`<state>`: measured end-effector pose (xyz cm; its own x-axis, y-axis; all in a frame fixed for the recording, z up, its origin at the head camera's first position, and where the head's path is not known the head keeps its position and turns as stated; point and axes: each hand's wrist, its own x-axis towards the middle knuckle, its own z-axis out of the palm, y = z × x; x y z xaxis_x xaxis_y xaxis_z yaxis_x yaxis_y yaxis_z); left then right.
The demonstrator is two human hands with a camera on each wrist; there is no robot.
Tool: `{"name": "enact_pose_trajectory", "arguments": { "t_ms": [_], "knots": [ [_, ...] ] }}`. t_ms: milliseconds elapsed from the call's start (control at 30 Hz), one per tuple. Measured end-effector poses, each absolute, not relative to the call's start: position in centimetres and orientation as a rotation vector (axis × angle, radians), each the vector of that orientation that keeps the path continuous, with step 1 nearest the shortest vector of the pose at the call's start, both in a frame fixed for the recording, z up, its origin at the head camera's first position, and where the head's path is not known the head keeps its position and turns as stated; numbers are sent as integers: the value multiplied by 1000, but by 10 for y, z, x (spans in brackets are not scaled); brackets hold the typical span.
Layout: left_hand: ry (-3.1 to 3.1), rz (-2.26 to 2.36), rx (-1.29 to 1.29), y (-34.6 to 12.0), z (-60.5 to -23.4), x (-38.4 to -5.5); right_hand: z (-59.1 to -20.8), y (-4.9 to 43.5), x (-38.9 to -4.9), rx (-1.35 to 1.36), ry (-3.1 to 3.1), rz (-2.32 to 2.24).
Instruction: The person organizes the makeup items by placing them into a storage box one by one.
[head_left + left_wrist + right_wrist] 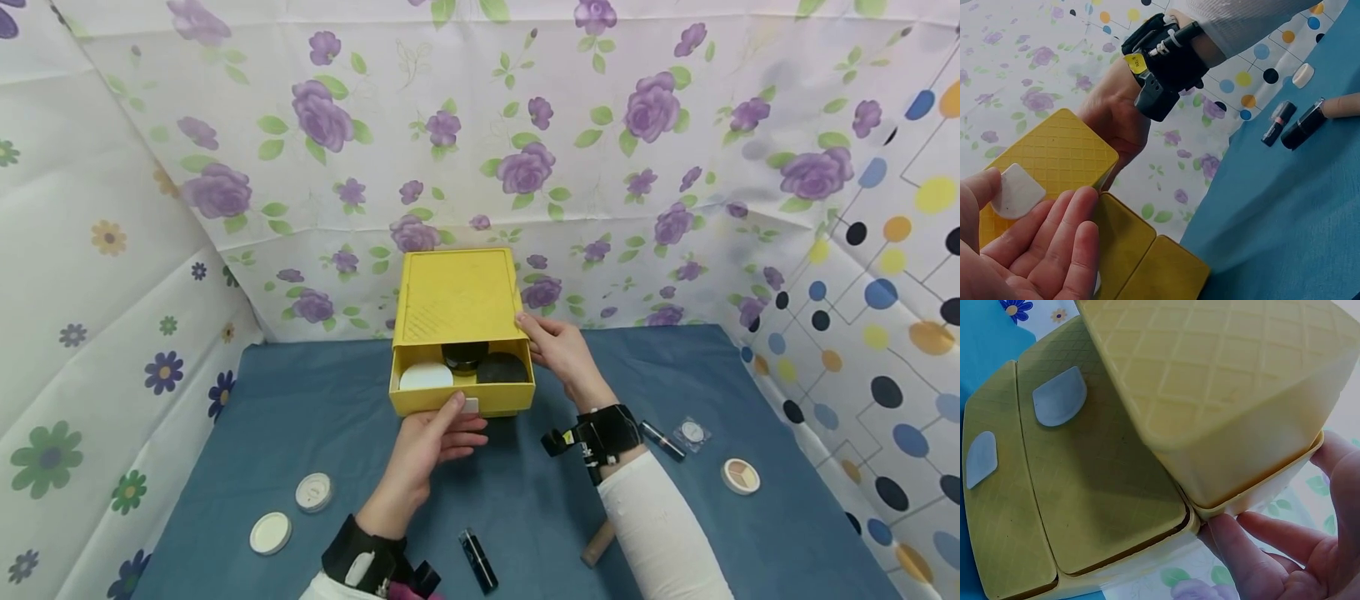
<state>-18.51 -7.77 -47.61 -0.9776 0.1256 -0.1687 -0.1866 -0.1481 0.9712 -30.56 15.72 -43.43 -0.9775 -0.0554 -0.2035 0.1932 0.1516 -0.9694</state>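
Note:
A yellow drawer box [459, 292] stands at the back of the blue cloth, its top drawer [427, 403] pulled partway out. Inside lie a white round item [426, 377], a black round container [465, 354] and a dark disc-shaped item [502, 368]. My left hand [429, 446] pinches the drawer's white pull tab [1019, 190] between thumb and index finger, the other fingers spread beneath. With thumb and fingers, my right hand [558, 350] grips the right edge of the box. Lower drawer fronts, each with a white tab [1060, 397], show in the right wrist view.
Two white round compacts [270, 532] lie at the front left. A black tube [478, 560] is front centre, with a beige tube [597, 543] beside the right sleeve. On the right are a lipstick-like tube [663, 440], a clear square case [692, 433] and a round palette [741, 476].

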Motion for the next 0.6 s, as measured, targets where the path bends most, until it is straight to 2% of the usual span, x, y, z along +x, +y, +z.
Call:
{"name": "enact_pose_trajectory", "arguments": {
  "t_ms": [600],
  "knots": [
    [1886,2230,-64,-80,-475,-210,-433,157,-305,149,2234,-1902]
  ]
}}
